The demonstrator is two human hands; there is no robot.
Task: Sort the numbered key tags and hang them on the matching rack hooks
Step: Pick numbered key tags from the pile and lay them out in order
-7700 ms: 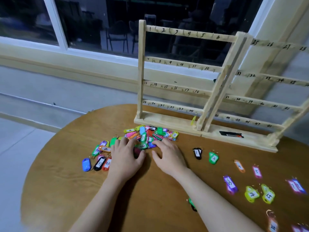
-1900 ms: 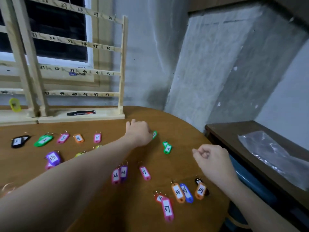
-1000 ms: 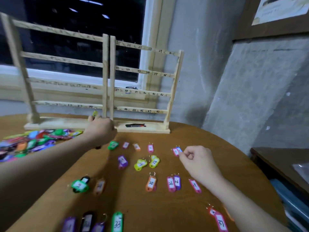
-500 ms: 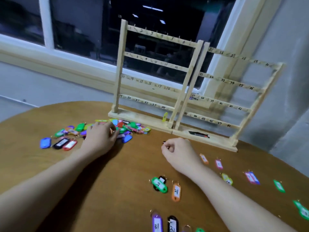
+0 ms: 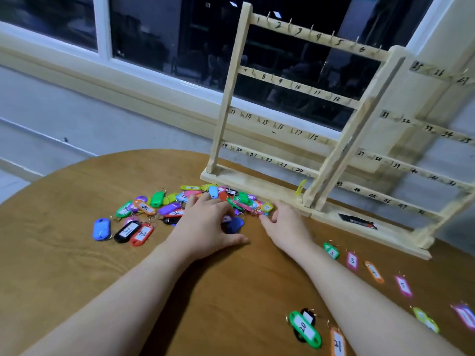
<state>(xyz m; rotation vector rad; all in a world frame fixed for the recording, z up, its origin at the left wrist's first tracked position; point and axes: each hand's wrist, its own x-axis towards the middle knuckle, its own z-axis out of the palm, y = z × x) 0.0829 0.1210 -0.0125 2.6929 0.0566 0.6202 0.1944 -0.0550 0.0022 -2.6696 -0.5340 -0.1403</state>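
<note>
A pile of coloured numbered key tags (image 5: 180,204) lies on the round wooden table (image 5: 64,253), in front of the rack. My left hand (image 5: 205,224) rests on the pile with fingers spread over the tags and its thumb on the table. My right hand (image 5: 285,222) reaches the pile's right edge, its fingertips touching tags there. The wooden rack (image 5: 308,96) stands behind, its hooks numbered 1 to 24 on the left panel and from 25 upward on the right panel (image 5: 421,160). A yellow tag (image 5: 300,187) hangs near hook 24.
Tags lie in a row at right: green 2 (image 5: 331,251), pink 3 (image 5: 352,260), an orange one (image 5: 374,272), pink 5 (image 5: 403,285). Green 20 (image 5: 304,327) and orange 21 (image 5: 338,343) lie near my right forearm. A black object (image 5: 357,221) lies on the rack's base.
The view swung back left to the pile. My left hand slid further onto the tags. My right hand left its fist and reached over to the pile's right edge.
</note>
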